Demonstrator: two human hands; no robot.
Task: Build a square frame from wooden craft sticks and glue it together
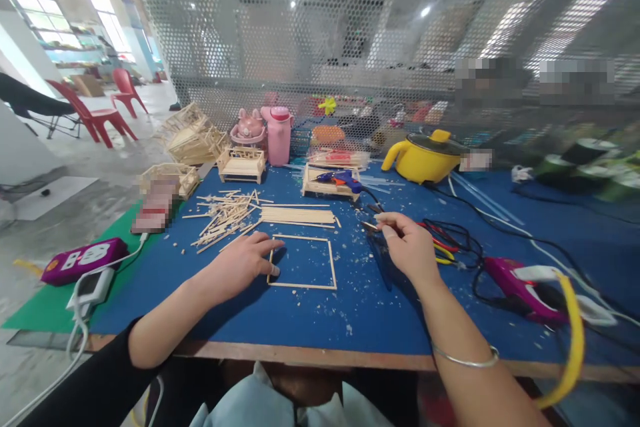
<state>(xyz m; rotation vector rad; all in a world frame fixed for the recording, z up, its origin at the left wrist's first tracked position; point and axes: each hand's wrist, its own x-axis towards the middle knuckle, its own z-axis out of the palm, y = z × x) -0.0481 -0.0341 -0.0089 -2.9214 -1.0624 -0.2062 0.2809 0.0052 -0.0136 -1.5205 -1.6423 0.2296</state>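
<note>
"In the head view, where's the stick frame (332, 264)?"

"Flat on the blue worktop (310, 320), its left side under the left hand (240, 265); that grip is spread, finger and thumb apart."

"And the right hand (410, 248)?"

"Its grip is pinched together on a thin piece (370, 226), too small to identify."

"How would the frame handle?"

"Feather-light, I'd judge, stiff along each stick but fragile at the corners. Pinch near a joint, gently."

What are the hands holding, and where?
The left hand seems only to touch the left side of the stick frame. The right hand has a slim piece at its fingertips; whether or where it is pinched cannot be told.
</note>
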